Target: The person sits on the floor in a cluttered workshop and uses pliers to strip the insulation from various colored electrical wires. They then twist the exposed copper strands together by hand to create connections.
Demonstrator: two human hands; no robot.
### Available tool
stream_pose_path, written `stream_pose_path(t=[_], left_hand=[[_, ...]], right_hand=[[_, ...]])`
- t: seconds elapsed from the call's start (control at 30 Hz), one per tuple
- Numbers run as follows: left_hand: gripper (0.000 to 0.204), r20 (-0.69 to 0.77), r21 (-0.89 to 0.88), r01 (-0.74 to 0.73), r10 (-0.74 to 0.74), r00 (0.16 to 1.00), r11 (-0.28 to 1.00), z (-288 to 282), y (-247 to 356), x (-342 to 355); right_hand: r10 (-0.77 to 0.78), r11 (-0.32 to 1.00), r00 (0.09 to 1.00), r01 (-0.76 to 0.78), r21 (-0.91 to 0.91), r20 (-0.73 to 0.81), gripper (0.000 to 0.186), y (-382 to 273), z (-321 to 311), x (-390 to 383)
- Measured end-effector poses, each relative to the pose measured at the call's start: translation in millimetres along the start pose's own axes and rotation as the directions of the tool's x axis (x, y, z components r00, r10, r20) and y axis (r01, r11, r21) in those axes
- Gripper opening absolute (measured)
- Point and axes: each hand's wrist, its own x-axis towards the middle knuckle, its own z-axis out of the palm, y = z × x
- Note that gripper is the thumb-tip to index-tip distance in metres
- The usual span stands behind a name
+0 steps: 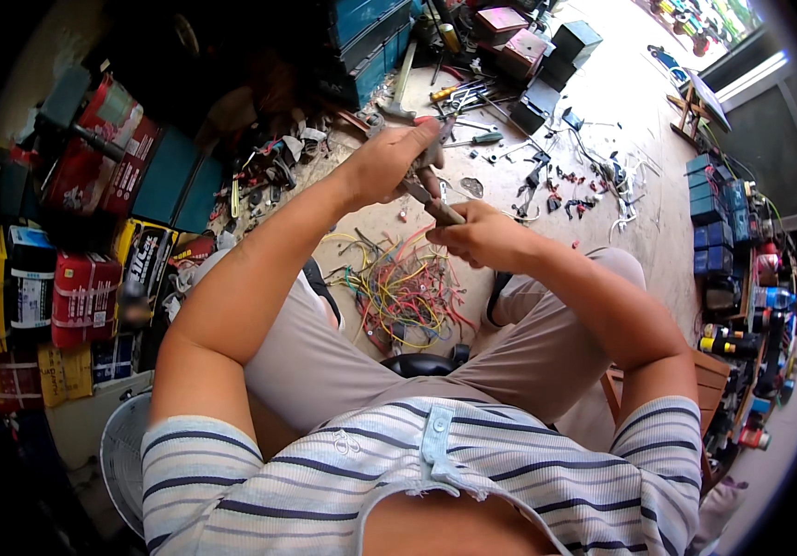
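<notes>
Both my hands are close together over the floor, in front of my spread knees. My left hand (387,165) is closed around a small, dark, grimy piece; its kind I cannot make out, and the fingers hide part of it. My right hand (489,235) grips a knife-like tool (446,213) by its brown handle. The tool's flat grey end points up and left and reaches the underside of my left hand. Below them, between my feet, lies a tangled heap of red, yellow and green wires (407,287).
A hammer (404,83), a green-handled screwdriver (485,138) and scattered cable scraps (625,181) lie beyond my hands. Stacked battery boxes (88,296) stand on the left. Dark batteries (537,102) sit at the back; a crowded shelf (750,315) lines the right. A fan (125,454) is by my left elbow.
</notes>
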Motion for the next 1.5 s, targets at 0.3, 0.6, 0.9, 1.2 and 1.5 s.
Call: stream_pose_path(t=[0.3, 0.6, 0.9, 1.2, 1.5], left_hand=[[0.058, 0.180, -0.156, -0.036, 0.064, 0.982, 0.987, 5, 26, -23], [0.057, 0.122, -0.185, -0.006, 0.029, 0.992, 0.983, 3, 16, -15], [0.064, 0.097, -0.106, 0.178, -0.168, 0.981, 0.978, 1, 2, -12], [0.065, 0.061, -0.182, 0.197, -0.188, 0.980, 0.963, -1, 4, -15], [0.058, 0.019, -0.149, 0.176, -0.175, 0.984, 0.973, 0, 2, -15]], right_hand=[[-0.058, 0.712, 0.872, -0.306, 0.633, 0.486, 0.025, -20, 16, -30], [-0.101, 0.990, 0.974, 0.079, 0.113, 0.203, 0.030, -12, 6, -17], [-0.028, 0.985, 0.998, 0.037, -0.167, 0.054, 0.037, -9, 3, -15], [0.027, 0.997, 0.988, -0.016, -0.071, 0.153, 0.039, -8, 0, -13], [0.024, 0.989, 0.991, -0.005, -0.145, 0.132, 0.043, -6, -1, -13]])
